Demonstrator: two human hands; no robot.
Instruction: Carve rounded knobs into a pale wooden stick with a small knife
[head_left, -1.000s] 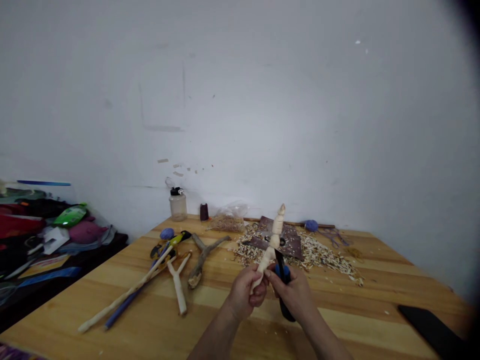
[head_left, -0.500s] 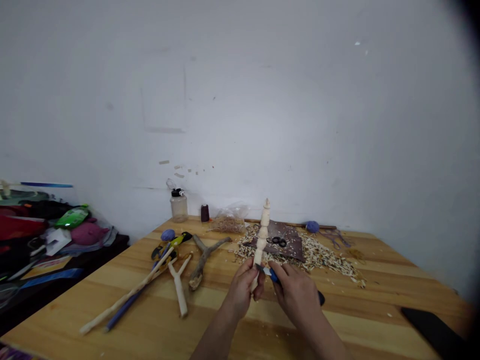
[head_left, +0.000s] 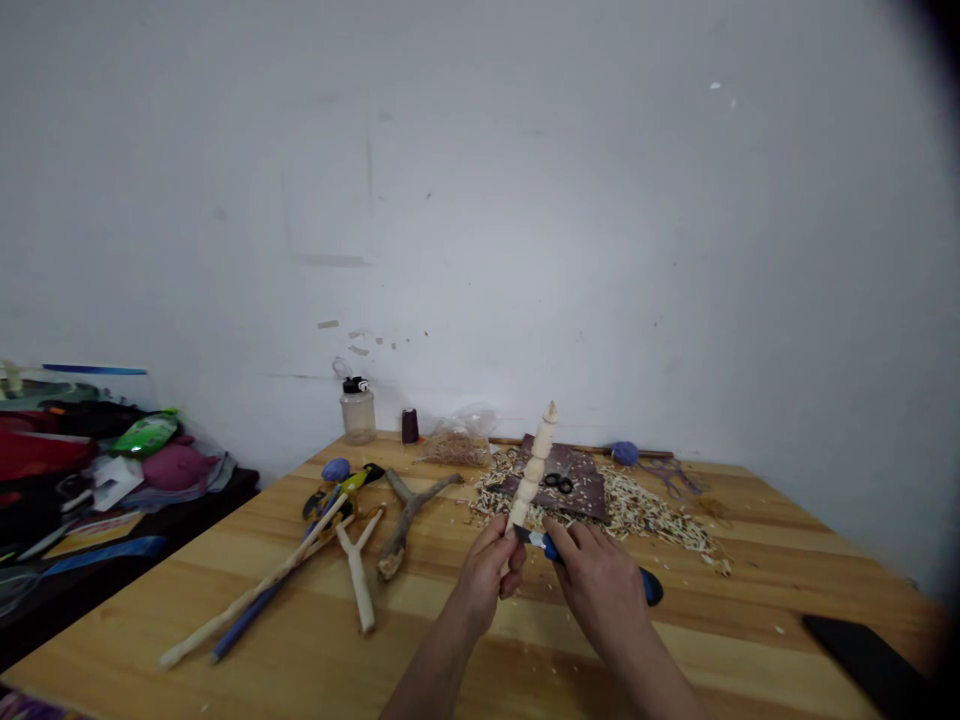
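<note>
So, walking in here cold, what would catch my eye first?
The pale carved wooden stick, held nearly upright in the left hand at the centre, with the right hand gripping a blue-handled knife beside it. Behind them, a heap of wood shavings covers the far side of the wooden table. To their left lies a forked branch.

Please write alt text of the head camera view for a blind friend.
A left hand holds a carved wooden stick upright while a right hand holds a blue-handled knife against it, over a wooden table with shavings.
</note>
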